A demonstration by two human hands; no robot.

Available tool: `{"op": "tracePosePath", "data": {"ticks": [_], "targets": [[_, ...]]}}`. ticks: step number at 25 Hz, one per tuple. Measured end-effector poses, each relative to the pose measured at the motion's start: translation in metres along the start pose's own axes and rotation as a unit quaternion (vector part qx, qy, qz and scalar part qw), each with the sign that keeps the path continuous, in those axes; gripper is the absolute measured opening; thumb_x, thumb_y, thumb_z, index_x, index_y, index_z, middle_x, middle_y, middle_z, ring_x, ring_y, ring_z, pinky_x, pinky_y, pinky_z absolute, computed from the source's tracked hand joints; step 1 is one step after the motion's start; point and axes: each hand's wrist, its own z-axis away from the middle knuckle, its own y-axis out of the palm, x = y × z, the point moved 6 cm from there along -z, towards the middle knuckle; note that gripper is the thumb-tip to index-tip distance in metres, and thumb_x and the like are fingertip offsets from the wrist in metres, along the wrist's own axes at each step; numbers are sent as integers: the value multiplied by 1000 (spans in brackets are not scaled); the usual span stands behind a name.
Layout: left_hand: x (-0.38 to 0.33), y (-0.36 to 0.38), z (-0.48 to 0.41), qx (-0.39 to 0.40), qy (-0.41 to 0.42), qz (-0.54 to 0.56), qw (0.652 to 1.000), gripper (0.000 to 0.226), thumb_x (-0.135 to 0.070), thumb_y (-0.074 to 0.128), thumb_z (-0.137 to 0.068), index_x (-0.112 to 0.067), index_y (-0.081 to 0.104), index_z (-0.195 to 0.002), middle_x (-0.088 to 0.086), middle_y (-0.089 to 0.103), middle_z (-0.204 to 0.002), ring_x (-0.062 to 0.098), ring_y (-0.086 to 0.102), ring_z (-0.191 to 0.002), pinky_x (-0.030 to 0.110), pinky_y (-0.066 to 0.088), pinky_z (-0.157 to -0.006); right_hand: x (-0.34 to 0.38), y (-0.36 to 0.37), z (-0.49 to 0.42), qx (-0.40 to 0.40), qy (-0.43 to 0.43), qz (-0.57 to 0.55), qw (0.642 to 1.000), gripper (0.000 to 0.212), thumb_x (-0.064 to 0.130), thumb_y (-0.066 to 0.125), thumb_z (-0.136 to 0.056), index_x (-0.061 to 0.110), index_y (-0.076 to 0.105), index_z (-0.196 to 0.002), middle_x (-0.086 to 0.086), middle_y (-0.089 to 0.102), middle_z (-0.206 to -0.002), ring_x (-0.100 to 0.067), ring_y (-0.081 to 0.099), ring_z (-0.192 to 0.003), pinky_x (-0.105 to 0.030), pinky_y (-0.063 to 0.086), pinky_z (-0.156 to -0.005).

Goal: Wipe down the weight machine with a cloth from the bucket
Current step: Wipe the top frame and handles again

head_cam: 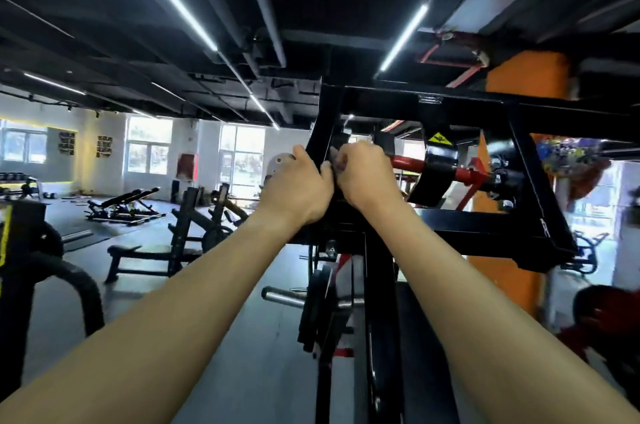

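Both bare forearms, left forearm (180,312) and right forearm (485,302), run up from the bottom corners and meet at the left upright of the black steel weight machine frame (450,101). Left hand (298,186): fingers curled round that upright's outer edge, thumb on the near face, gripping it. Right hand (365,174): just beside the left, thumbs nearly touching, fingers curled in and pinching a small dark grey cloth (335,160) against the upright's inner edge. Only a scrap of cloth shows between the fingers, the rest is hidden, and it's hard to tell apart from the black steel. Behind the left hand's knuckles sits a pale grey round metal disc (278,163). Inside the frame, right of the hands, a red horizontal steel bar (408,163) passes through a black bracket carrying a yellow triangular warning sticker (440,139). Below the hands, a stack of black weight plates (318,302) hangs on the machine's centre column, with a chrome peg (280,297) sticking out to the left. An orange pillar (530,77) stands behind the frame's right side. Black padded benches (124,203) stand well apart on the grey floor, far left.
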Motion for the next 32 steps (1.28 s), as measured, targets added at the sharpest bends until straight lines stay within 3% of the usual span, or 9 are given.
{"op": "tracePosePath", "data": {"ticks": [3,5,7,10,15,20,25,30,32], "targets": [[2,4,-3,3,6,13,1000,46,-46,32,-106,-4,38,-124,21,51,-125,43,59,-106,42,39,-73,-2,11,6,31,34,-25,999,28,13,58,-97,7,68,-71,-12,60,-72,-31,55,-64,-30,38,-53],[2,6,-4,7,11,20,1000,47,-45,32,-106,-3,37,-126,21,50,-127,43,59,-108,43,40,-75,-3,13,7,7,54,-33,998,30,12,61,-95,7,64,-65,-10,58,-66,-28,55,-59,-33,40,-48],[2,5,-4,4,11,25,1000,47,-45,32,-106,-2,37,-126,21,49,-129,44,59,-109,43,39,-76,-1,10,8,-48,41,-37,997,25,13,64,-94,13,68,-70,-7,63,-76,-24,60,-68,-35,48,-57],[1,5,-2,1,11,30,999,45,-44,34,-106,-2,37,-125,21,47,-130,44,58,-108,43,38,-75,-1,1,7,-117,37,-102,987,12,15,67,-94,16,78,-93,-7,63,-99,-20,65,-84,-33,54,-77],[2,6,-2,4,15,28,999,46,-44,33,-106,-2,37,-125,22,51,-128,43,58,-109,44,44,-76,-6,9,1,-71,72,-63,993,24,23,66,-96,14,76,-76,-8,65,-89,-25,63,-75,-28,45,-63],[-1,3,2,3,14,10,1000,48,-44,32,-107,-1,36,-129,22,50,-128,41,59,-107,41,37,-70,-6,8,5,-58,93,-64,992,24,3,61,-86,18,66,-67,-6,61,-83,-21,56,-70,-26,38,-62],[1,4,1,2,7,5,1000,52,-43,32,-107,1,32,-135,24,50,-131,42,59,-109,41,39,-71,1,6,12,-29,-44,-23,998,23,11,56,-99,14,79,-101,1,55,-95,-17,55,-83,-32,47,-70],[0,2,0,15,5,12,1000,54,-43,32,-107,3,31,-136,25,48,-133,43,59,-110,42,40,-72,-17,7,17,-38,84,-92,991,29,9,61,-93,28,81,-99,-3,73,-99,-21,68,-88,-40,61,-79],[-1,1,0,24,7,6,1000,53,-43,32,-107,3,32,-134,25,48,-133,43,59,-110,41,38,-72,-16,-9,20,-108,69,-129,983,28,7,59,-97,25,79,-102,-2,67,-105,-9,63,-90,-31,58,-85]]}}
